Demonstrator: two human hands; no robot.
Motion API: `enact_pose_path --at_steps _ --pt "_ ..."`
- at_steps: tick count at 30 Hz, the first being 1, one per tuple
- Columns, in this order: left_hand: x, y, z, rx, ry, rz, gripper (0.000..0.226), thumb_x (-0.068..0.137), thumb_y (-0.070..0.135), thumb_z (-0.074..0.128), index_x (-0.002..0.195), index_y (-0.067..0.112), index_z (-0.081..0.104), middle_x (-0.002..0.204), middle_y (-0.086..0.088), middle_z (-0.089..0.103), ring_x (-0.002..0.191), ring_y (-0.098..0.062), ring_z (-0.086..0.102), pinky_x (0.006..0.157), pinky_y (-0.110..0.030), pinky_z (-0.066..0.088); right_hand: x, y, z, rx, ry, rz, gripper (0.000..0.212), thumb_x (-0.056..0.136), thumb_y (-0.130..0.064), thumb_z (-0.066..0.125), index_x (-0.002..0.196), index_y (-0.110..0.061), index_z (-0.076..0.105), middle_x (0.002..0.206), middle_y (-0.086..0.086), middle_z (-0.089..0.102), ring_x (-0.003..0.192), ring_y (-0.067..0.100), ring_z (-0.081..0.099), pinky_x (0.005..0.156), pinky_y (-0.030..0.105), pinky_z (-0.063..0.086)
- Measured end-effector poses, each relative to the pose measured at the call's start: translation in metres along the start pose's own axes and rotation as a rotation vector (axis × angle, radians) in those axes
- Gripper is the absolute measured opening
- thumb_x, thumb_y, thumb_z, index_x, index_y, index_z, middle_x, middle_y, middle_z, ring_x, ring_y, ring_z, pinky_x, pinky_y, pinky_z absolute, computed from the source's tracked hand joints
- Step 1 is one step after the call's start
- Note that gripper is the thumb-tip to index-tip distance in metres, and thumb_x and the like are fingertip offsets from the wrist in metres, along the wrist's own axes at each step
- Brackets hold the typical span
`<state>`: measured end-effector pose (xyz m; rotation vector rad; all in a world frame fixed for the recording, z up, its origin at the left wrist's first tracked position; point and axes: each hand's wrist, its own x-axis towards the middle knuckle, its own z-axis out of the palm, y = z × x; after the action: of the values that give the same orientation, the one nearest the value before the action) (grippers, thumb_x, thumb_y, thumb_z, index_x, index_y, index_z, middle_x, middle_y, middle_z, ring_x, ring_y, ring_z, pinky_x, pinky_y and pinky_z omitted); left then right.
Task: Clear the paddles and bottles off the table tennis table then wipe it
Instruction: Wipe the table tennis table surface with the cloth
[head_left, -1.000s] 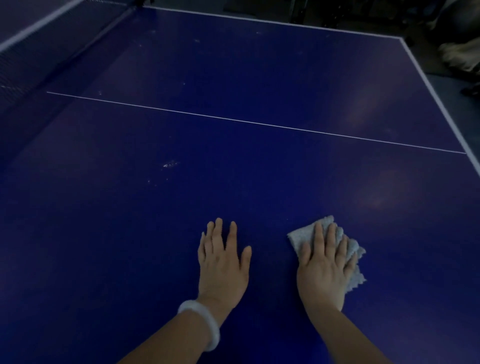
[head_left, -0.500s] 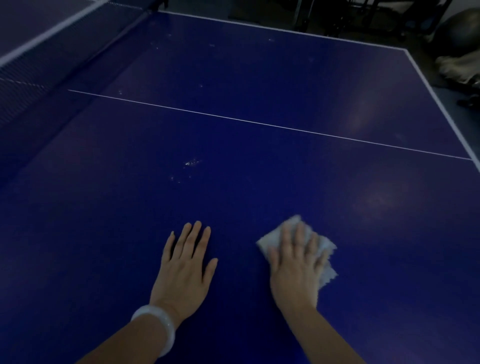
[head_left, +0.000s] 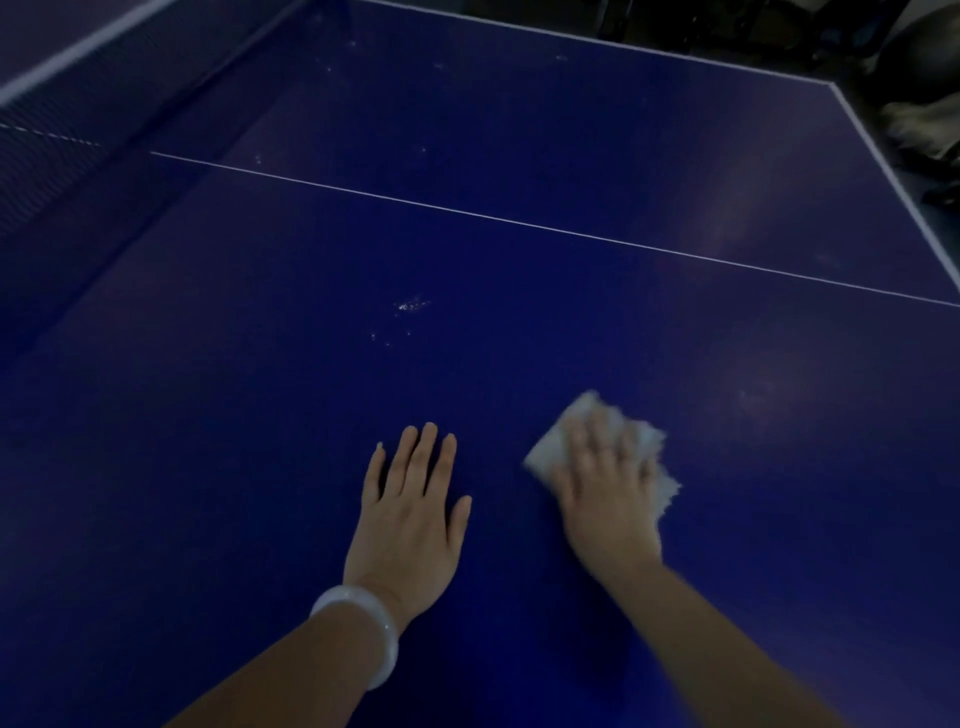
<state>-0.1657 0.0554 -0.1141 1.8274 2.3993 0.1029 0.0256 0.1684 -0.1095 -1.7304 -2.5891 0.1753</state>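
Wiping stage: right hand (head_left: 608, 499) presses flat, fingers straight, on the cloth (head_left: 652, 467) against the blue worktop (head_left: 519, 322) — left hand (head_left: 410, 509) spread beside it, likely for bracing. No paddles or bottles visible.

Table top (head_left: 519, 338) – smooth, faint sheen, cloth (head_left: 649, 447) – fuzzy, frayed, bangle (head_left: 363, 629) – glossy, translucent
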Motion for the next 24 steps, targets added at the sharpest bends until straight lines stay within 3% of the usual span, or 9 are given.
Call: enact_pose_path --at_steps 2,4,6,8,10,15,21,24 --pt "0.0 -0.001 0.001 -0.014 0.003 0.001 0.064 0.1 0.049 0.014 0.153 0.014 0.025 0.16 -0.009 0.023 0.149 -0.025 0.018 0.118 -0.052 0.02 -0.029 -0.009 0.005 0.017 -0.043 -0.28 0.06 0.102 -0.05 0.015 0.157 -0.03 0.003 0.164 -0.002 -0.007 0.151 0.023 -0.007 0.12 0.053 0.005" --pt "0.0 -0.001 0.002 -0.032 0.014 0.0 0.064 0.1 0.048 0.015 0.153 0.014 0.024 0.16 -0.009 0.023 0.149 -0.025 0.018 0.118 -0.052 0.018 -0.028 0.012 0.003 -0.014 -0.024 -0.297 0.062 0.102 -0.045 0.03 0.156 -0.03 0.005 0.165 -0.001 -0.002 0.151 0.027 -0.001 0.119 0.056 0.012" --pt "0.0 0.0 0.002 -0.044 0.014 0.002 0.064 0.1 0.049 0.016 0.153 0.015 0.024 0.16 -0.008 0.023 0.149 -0.025 0.017 0.119 -0.052 0.019 -0.013 0.037 -0.001 -0.02 0.046 0.009 0.064 0.101 -0.041 0.034 0.156 -0.029 0.004 0.164 0.005 0.005 0.149 0.035 0.008 0.114 0.062 0.021" --pt "0.0 0.0 0.001 -0.052 0.015 0.004 0.064 0.1 0.049 0.016 0.153 0.015 0.024 0.16 -0.008 0.023 0.149 -0.025 0.016 0.118 -0.053 0.021 0.004 0.048 -0.007 0.097 -0.008 0.417 0.06 0.1 -0.05 0.013 0.155 -0.033 -0.005 0.164 0.001 -0.005 0.15 0.031 -0.003 0.119 0.059 0.005" --pt "0.0 0.0 0.0 -0.058 0.014 0.002 0.063 0.1 0.048 0.016 0.153 0.015 0.024 0.16 -0.008 0.023 0.149 -0.025 0.017 0.118 -0.053 0.021 0.016 0.025 -0.01 0.133 -0.017 0.569 0.062 0.098 -0.052 0.003 0.156 -0.03 -0.007 0.163 0.002 -0.012 0.15 0.031 -0.009 0.119 0.055 -0.004" --pt "-0.001 0.0 0.0 -0.063 0.03 0.023 0.063 0.101 0.048 0.021 0.153 0.014 0.026 0.16 -0.009 0.023 0.149 -0.025 0.017 0.119 -0.052 0.021 0.027 -0.058 0.004 0.056 -0.024 0.137 0.063 0.096 -0.052 -0.005 0.154 -0.027 -0.012 0.162 0.001 -0.017 0.15 0.027 -0.012 0.119 0.053 -0.011" --pt "0.0 -0.022 0.001 -0.313 0.135 0.121 0.052 0.1 0.039 0.031 0.147 0.019 0.039 0.158 -0.004 0.025 0.149 -0.017 0.015 0.122 -0.045 0.018 0.036 -0.062 0.011 0.008 0.012 0.094 0.066 0.096 -0.055 -0.001 0.156 -0.027 -0.005 0.163 0.0 -0.01 0.151 0.023 -0.009 0.121 0.051 -0.004" --pt "0.015 -0.061 -0.006 -0.272 0.256 0.073 0.053 0.099 0.036 0.034 0.145 0.012 0.043 0.155 -0.012 0.03 0.147 -0.026 0.022 0.123 -0.043 0.01 0.035 -0.062 0.011 0.02 0.011 0.078 0.067 0.094 -0.055 -0.003 0.156 -0.027 -0.003 0.163 -0.001 -0.01 0.151 0.023 -0.008 0.121 0.051 -0.003"
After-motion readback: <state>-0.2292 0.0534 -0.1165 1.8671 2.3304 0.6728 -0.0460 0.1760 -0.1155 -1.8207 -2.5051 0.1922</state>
